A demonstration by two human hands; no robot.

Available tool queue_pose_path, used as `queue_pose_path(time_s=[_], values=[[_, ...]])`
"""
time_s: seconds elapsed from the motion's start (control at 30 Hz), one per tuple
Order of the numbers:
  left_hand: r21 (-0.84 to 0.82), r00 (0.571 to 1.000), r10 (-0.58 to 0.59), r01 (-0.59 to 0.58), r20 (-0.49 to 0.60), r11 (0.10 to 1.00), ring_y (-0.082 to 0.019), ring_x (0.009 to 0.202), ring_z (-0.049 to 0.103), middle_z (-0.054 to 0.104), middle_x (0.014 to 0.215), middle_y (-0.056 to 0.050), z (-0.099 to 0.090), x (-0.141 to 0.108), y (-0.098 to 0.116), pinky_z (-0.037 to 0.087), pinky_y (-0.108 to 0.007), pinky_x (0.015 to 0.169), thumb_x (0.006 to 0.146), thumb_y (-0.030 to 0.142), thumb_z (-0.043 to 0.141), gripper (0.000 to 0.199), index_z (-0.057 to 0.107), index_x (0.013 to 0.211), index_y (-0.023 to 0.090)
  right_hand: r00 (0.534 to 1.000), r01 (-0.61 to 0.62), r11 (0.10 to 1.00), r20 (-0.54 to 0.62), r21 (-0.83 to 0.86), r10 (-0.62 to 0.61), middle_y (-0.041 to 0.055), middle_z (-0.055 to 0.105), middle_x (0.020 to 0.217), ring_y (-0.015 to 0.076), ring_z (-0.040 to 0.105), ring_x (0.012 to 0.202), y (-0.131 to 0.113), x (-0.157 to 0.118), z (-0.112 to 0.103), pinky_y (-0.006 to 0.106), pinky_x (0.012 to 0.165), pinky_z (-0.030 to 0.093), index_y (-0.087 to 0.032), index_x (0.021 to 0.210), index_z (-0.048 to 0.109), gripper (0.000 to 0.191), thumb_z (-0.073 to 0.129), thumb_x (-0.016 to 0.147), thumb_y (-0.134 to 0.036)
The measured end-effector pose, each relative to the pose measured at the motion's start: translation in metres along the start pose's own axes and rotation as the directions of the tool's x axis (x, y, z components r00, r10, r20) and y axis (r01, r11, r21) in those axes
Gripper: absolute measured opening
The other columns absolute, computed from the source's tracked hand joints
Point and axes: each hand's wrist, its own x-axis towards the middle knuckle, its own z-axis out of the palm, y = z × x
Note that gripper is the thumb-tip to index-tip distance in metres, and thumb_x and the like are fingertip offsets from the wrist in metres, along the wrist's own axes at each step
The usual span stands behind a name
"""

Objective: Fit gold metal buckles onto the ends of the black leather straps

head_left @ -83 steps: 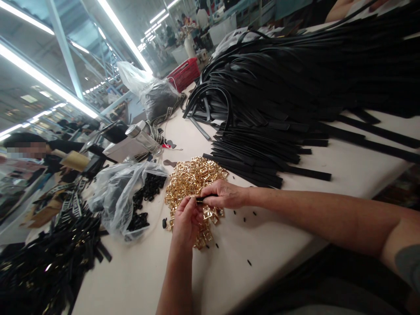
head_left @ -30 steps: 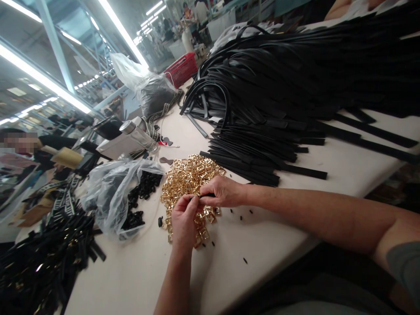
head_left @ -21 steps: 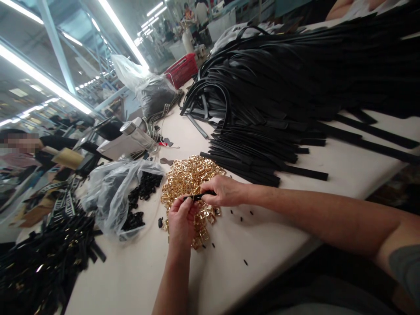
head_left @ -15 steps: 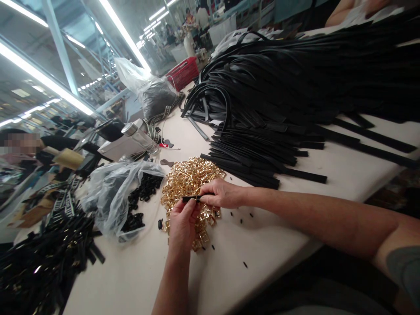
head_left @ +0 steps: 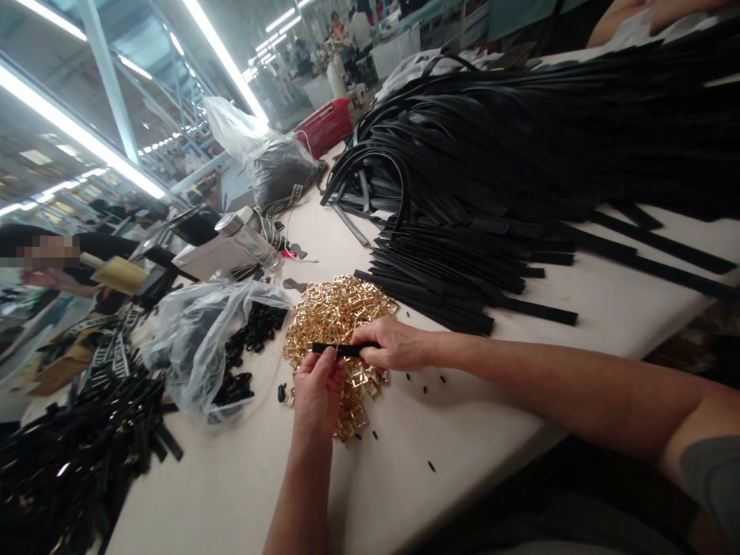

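Note:
Both hands hold one short black strap (head_left: 350,350) above a heap of gold metal buckles (head_left: 338,308). My left hand (head_left: 317,381) pinches the strap near its left end, thumb on top, where a thin gold piece, apparently a buckle, crosses it. My right hand (head_left: 396,344) is closed on the strap's right part, fingers pressed together. Just left of the heap, small black pieces (head_left: 254,335) spill from a clear plastic bag (head_left: 193,347). Beyond the right hand lies a bundle of black straps (head_left: 451,270).
A large pile of long black straps (head_left: 520,139) covers the table's far right. Further back stand a glass bottle (head_left: 248,240), a filled plastic bag (head_left: 280,166) and a red basket (head_left: 327,127). Straps with gold parts (head_left: 75,455) lie at left. Another person's arm (head_left: 621,21) shows at top right.
My left hand has shifted slightly left, away from the right hand. More of the black strap now shows between and beyond the fingers. At far left, another person's hands have moved.

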Motion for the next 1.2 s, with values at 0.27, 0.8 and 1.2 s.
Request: queue_pose_path(time_s=[0.27,0.8,1.2], values=[[0.06,0.999,0.004,-0.007,0.048,0.998,-0.009,0.064,0.064,0.071,0.079,-0.002,0.007,-0.006,-0.007,0.051,-0.016,0.06,0.054,0.023,0.09,0.033,0.072,0.08,0.015,0.988,0.115,0.992,-0.095,-0.052,-0.12,0.0003,0.058,0.071,0.0106,0.048,0.065,0.005,0.002,0.008,0.022,0.061,0.035,-0.012,0.08,0.062,0.015,0.048,0.079,-0.009],[0.213,0.983,0.012,-0.051,0.182,0.976,-0.008,0.055,0.054,0.065,0.064,0.0,-0.011,-0.008,0.006,0.043,-0.017,0.053,0.056,0.03,0.089,0.028,0.072,0.073,0.016,0.983,0.171,0.981,-0.09,0.095,-0.162,-0.0026,0.056,0.063,0.0072,0.045,0.056,-0.005,-0.003,0.001,0.019,0.055,0.034,-0.011,0.085,0.066,0.015,0.051,0.082,-0.014],[0.125,0.956,-0.106,0.074,0.274,0.989,-0.003,0.049,0.045,0.053,0.06,0.004,-0.002,-0.015,0.005,0.037,-0.012,0.046,0.06,0.022,0.087,0.027,0.062,0.069,0.015,0.985,0.155,0.966,0.044,0.207,-0.168,-0.0027,0.055,0.065,0.007,0.044,0.057,-0.003,-0.005,0.0,0.019,0.053,0.033,-0.012,0.084,0.063,0.012,0.052,0.083,-0.017]])
